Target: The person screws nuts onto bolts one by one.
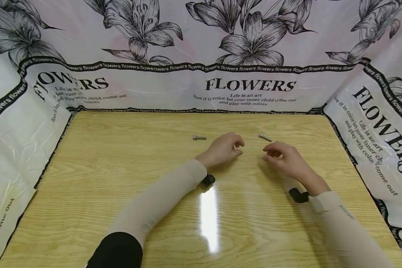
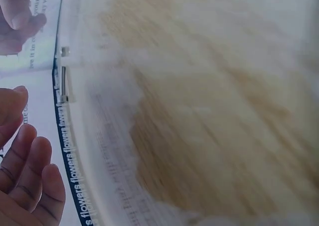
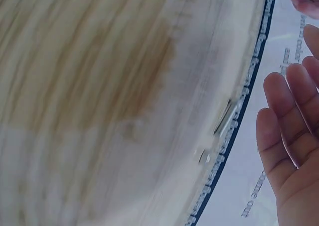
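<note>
Two small metal bolts with cylindrical heads lie on the wooden table. The left bolt [image 1: 199, 138] lies sideways, its head to the left, just beyond my left wrist. The right bolt [image 1: 265, 137] lies at a slant close past the fingertips of my right hand. My left hand [image 1: 223, 149] hovers between the bolts, fingers loosely bent and nothing in them. Facing it, my right hand [image 1: 288, 160] is also held over the table, thumb and fingers loosely bent and empty. The left wrist view shows relaxed left fingers [image 2: 37, 161]; in the right wrist view the right fingers [image 3: 281, 121] are spread slightly.
The wooden table [image 1: 120, 149] is bordered at the back and both sides by a white curtain [image 1: 160, 87] printed with flowers and lettering. A bright light reflection falls on the tabletop between my forearms. Black camera mounts [image 1: 298, 195] sit under both wrists.
</note>
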### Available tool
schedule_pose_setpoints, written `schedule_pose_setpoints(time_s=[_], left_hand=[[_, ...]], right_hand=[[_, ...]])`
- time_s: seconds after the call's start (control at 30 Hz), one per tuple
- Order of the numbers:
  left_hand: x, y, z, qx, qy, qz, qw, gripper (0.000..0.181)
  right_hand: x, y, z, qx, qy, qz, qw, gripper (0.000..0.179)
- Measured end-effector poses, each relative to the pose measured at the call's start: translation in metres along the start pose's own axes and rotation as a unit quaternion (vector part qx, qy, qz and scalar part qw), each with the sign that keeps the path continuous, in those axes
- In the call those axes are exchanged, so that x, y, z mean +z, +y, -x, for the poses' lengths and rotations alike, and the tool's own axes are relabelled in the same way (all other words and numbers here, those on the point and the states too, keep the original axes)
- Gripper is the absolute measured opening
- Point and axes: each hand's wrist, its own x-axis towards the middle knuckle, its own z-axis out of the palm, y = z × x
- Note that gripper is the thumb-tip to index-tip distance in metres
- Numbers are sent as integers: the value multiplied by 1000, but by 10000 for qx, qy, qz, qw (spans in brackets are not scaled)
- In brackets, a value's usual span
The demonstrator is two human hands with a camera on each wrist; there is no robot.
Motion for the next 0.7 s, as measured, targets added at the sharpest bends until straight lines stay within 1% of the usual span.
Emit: schedule_pose_setpoints(time_s=[0.23,0.37,0.5,0.7], left_hand=[[2,3,-9,-20,-52,24,10000,25],[4,3,-15,12,-19,15,10000,24],[5,3,-20,-37,-16,3,10000,23],[6,3,-29,-121,-105,-40,9999,24]], right_hand=[[-9,13,6,212,148,81,9996,20],[-14,19,7,332,205,107,9992,20],[-17,24,6,445,201,119,9987,21],[-21,30,3,552,179,106,9983,22]])
